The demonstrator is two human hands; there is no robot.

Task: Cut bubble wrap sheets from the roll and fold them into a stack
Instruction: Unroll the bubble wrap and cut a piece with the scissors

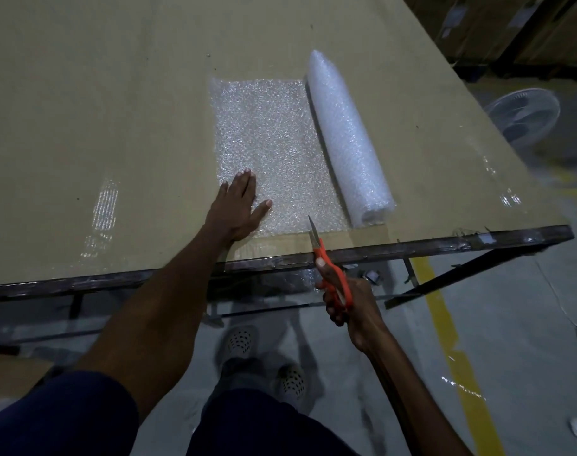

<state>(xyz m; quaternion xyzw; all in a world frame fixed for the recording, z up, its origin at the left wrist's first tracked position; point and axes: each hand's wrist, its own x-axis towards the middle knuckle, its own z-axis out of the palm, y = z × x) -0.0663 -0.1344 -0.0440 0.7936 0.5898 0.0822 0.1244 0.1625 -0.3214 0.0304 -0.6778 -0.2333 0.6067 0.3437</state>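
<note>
We pin the sheet [274,153] flat with our left hand [239,205]; our right hand [346,301] grips scissors [326,261], ready to cut beside the roll [346,139].

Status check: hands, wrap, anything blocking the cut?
Left hand flat on unrolled sheet. Right hand grips scissors, blades at sheet's near edge. Roll lies right of sheet. Cut line unobstructed.

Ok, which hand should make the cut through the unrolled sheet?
Right. The right hand already grips the orange scissors, blades at the sheet's near edge beside the roll. The left hand lies flat, pinning the sheet.
</note>
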